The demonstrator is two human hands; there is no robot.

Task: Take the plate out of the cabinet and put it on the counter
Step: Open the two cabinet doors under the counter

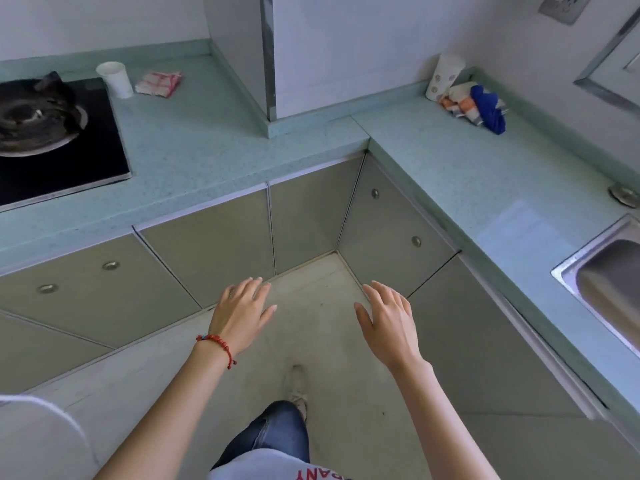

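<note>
My left hand [240,313], with a red bead bracelet at the wrist, and my right hand [388,318] hover side by side above the floor, fingers spread and holding nothing. They face the corner where two runs of grey base cabinets [207,251] meet under the pale green counter [214,143]. All cabinet doors are shut, including the corner door [388,223] with two round knobs. No plate is visible.
A black gas hob [52,140] sits on the counter at left, with a white cup [116,79] and a folded cloth [157,84] behind it. At right are a patterned cup [443,76], bunched cloths [478,105] and a steel sink [609,271]. A white rounded object [38,441] sits bottom left.
</note>
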